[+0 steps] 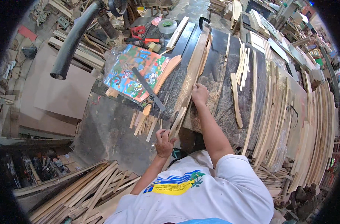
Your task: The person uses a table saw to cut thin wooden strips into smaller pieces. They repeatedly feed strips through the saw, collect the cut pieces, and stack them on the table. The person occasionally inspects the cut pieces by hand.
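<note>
A long wooden board (191, 76) runs lengthwise on the dark workbench (239, 112), with a black clamp (203, 23) at its far end. My right hand (200, 94) is closed in a fist against the board's right edge; what it grips, if anything, is hidden. Low at the near end of the board, my left hand (164, 143) has its fingers curled round a narrow wooden piece (177, 122). Part of that piece is hidden by the fingers. Sawdust (209, 84) lies beside the right hand.
Left of the board, a metal ruler (147, 87) crosses a colourful printed sheet (134, 71). Beyond are a hammer (144, 40) and a tape roll (167, 26). Thin wooden strips (244, 65) lie on the bench; long strips (274, 112) are stacked at right. A dark pipe (73, 43) hangs upper left.
</note>
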The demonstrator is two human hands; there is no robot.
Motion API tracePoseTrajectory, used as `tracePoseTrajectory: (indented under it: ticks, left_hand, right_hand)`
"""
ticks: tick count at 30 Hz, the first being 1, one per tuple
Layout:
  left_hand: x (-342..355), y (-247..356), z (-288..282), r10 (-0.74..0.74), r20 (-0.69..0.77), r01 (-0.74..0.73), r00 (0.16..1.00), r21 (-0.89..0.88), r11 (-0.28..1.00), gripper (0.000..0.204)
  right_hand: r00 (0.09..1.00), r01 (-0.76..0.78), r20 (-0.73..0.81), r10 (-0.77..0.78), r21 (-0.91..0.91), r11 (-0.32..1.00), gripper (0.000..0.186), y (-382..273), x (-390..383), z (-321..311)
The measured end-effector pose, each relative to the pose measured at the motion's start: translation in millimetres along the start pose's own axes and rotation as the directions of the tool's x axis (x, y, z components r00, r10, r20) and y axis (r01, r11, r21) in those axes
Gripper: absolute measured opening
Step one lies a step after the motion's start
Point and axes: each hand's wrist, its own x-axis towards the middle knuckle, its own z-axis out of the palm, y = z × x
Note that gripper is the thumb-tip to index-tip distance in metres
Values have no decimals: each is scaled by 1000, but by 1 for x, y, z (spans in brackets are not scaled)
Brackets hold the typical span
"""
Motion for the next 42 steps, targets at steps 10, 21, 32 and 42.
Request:
tracePoseTrajectory:
  ticks: [10, 21, 32, 42]
  left_hand:
    - [32, 25, 11, -12, -105, 16, 994, 39, 999, 63]
    - [36, 29, -19, -105, 114, 116, 988, -88, 989, 49]
    - [-25, 49, -122, -248, 603, 196, 758, 152, 969, 67]
    - [-36, 55, -110, -192, 513, 188, 837, 61, 980, 69]
  right_hand:
    - [1000, 21, -13, -21, 0, 1000, 31, 0, 20, 0]
    - [1000, 28, -5, -28, -9, 1000, 29, 19, -31, 16]
    - [1000, 8, -10, -8, 6, 1000, 30, 14, -14, 9]
    - [1000, 22, -6, -22, 45, 999, 29, 7, -6, 2]
